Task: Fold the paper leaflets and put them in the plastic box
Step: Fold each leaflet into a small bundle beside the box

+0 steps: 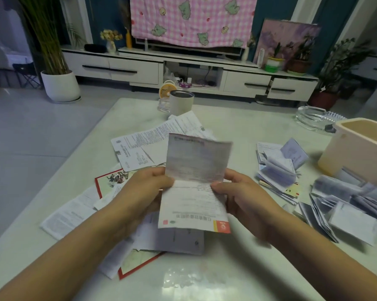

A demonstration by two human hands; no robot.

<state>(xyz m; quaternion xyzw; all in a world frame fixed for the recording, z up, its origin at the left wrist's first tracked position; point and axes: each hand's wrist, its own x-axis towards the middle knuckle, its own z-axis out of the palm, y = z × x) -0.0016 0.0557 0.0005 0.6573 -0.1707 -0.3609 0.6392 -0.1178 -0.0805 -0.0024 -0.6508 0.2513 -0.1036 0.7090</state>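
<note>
Paper leaflet (196,161) bends where your left hand (146,192) and right hand (246,198) pinch its side edges. Bare table (194,279) shows nearest you; the box (352,155) stands far right.

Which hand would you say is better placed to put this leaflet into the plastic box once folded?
The right hand, probably. Both hands pinch the leaflet at its crease, but the plastic box stands on the right, beyond the folded pile; the left hand would have to reach across.
</note>
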